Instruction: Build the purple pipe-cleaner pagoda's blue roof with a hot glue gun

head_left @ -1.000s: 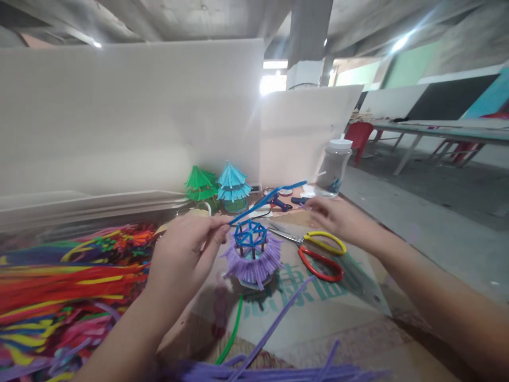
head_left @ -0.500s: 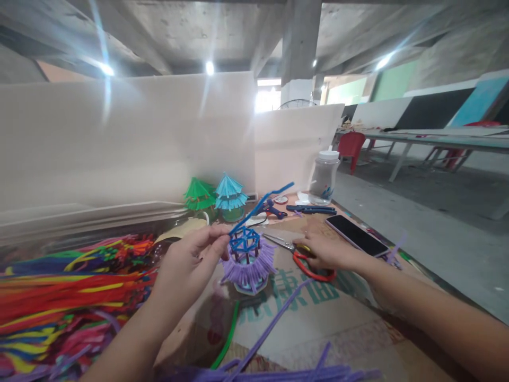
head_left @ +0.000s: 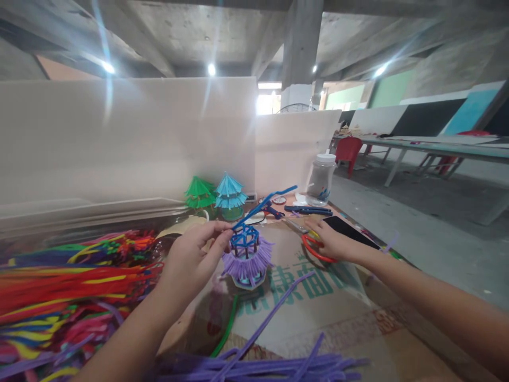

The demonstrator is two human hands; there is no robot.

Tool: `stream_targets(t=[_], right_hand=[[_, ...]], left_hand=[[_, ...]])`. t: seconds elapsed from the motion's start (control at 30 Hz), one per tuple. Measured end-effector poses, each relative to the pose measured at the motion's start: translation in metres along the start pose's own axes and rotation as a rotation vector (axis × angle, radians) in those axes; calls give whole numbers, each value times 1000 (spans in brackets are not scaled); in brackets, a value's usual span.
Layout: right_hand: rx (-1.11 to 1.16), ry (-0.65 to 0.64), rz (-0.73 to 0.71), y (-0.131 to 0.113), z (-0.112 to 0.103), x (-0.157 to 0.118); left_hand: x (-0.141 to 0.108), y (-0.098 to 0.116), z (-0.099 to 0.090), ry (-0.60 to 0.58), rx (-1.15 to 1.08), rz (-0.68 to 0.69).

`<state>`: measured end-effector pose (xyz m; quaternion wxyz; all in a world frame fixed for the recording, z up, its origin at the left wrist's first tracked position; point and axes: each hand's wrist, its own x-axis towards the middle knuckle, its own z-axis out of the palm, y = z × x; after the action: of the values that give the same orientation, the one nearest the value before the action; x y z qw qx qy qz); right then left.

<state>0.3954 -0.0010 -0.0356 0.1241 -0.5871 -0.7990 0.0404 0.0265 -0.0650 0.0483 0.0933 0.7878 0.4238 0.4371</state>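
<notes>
Scissors (head_left: 305, 231) — yellow handle (head_left: 314, 233) mostly hidden under the right hand (head_left: 332, 242).

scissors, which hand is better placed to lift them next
Probably the right: the right hand is at the handles of the scissors, while the left hand is busy pinching the blue stem.

The left hand (head_left: 191, 260) and right hand (head_left: 333, 244) are bare, with slender fingers (head_left: 211, 228); the left forearm (head_left: 133, 323), towards seven o'clock, and right forearm (head_left: 425, 289), towards four, are bare too; both widen smoothly from narrow wrists.
</notes>
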Motion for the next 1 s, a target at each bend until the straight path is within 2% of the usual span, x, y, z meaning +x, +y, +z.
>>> stream_targets(t=[0.1,0.17,0.27,0.37,0.47,0.57,0.77,0.87,1.0], right_hand=[[119,89,41,8,-6,-15],[262,160,16,2,-13,-28],[392,160,-14,-25,-24,-50],[476,105,-155,-58,-28,-70],[588,68,-159,-78,-26,-83],[683,49,-158,-85,-26,-88],[754,49,-261,-90,-24,-84],[786,82,-212,-91,-15,-83],[721,113,-105,-92,-9,-87]], left_hand=[[1,0,-1,25,-11,-7],[1,1,-1,37,-46,-28],[0,3,1,33,-59,-25],[-2,4,4,30,-13,1],[-5,4,7,13,10,6],[-8,6,14,-19,39,36],[-15,12,39,-108,122,173],[-16,13,45,-143,116,191],[-15,12,42,-152,161,188]])
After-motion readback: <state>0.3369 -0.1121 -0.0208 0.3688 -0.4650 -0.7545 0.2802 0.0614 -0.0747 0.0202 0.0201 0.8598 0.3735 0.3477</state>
